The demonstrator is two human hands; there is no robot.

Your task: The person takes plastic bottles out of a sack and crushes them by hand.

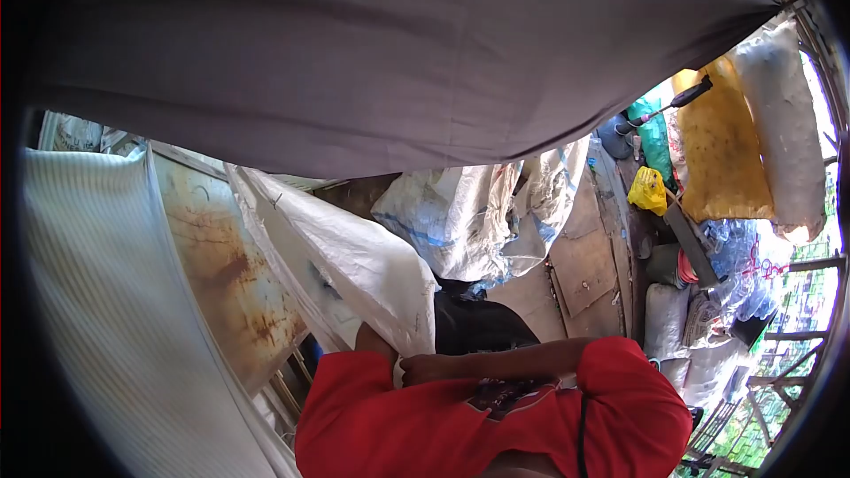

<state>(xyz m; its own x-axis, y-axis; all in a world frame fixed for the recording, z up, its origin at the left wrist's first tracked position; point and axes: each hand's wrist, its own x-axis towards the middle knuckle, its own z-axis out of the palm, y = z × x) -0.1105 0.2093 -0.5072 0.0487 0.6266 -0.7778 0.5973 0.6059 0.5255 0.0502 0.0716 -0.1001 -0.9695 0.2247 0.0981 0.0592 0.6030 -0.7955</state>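
Observation:
A white woven sack [354,252] hangs slantwise in front of me, its lower end reaching down to my red shirt [398,425]. My right hand [421,370] is closed at the sack's lower edge, the forearm lying across my body from the right. My left forearm [376,342] goes up behind the sack's lower end, which hides that hand and its fingers. A black bundle or bag [478,323] lies just beyond my right forearm.
Dark grey cloth [398,62] covers the top of the view. At left are a striped pale sheet [115,283] and a rusty panel [221,257]. Another white sack [460,217] lies ahead. At right stand a yellow sack [722,150] and bagged plastic bottles [744,265].

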